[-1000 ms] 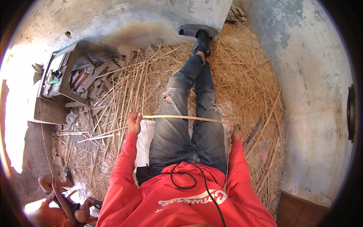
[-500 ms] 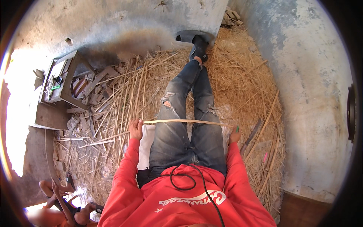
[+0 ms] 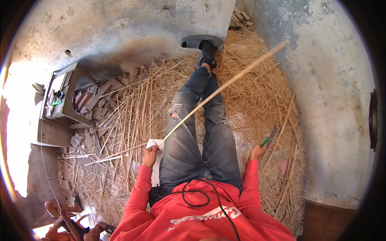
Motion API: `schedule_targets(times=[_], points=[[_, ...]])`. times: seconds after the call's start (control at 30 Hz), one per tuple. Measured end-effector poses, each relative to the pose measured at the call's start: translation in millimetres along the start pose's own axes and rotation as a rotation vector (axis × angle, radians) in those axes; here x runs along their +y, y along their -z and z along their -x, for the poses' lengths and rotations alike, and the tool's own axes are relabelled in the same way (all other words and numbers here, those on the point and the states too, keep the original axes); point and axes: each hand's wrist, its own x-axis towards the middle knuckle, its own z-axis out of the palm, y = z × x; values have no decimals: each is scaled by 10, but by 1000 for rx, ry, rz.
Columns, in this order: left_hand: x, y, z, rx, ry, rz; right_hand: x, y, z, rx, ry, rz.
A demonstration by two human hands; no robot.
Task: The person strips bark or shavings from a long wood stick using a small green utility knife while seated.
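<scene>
My left hand (image 3: 151,156) is closed on the near end of a long, thin bamboo strip (image 3: 196,109). From there the strip slants up to the right across my legs, its far end free and blurred in front of the wall. Out to the right, my right hand (image 3: 257,152) is closed around a small green-handled tool (image 3: 264,141); its working end cannot be made out clearly. That hand is apart from the strip. Close beyond it shows a dark blade-like piece (image 3: 273,134) over the straw.
Straw-like shavings (image 3: 249,88) and loose strips (image 3: 140,92) cover the floor. A wooden stand (image 3: 70,108) holding small items is at the left, beside broken wood. Another person (image 3: 66,219) sits at lower left. A worn wall (image 3: 333,112) curves along the right.
The bamboo strip swung from lying level between both hands to slanting up to the right. My right hand let go of its end and moved slightly right; my left hand lowered.
</scene>
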Motion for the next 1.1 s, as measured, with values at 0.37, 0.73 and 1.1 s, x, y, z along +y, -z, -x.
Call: schedule_targets(times=[0.37, 0.73, 1.1], points=[[187, 132, 121, 21, -43, -186, -566, 3, 180, -314, -409, -434], [1238, -32, 204, -65, -39, 311, -591, 9, 240, -292, -429, -517], [2207, -581, 432, -528, 31, 1128, -1326, 64, 365, -813, -301, -730]])
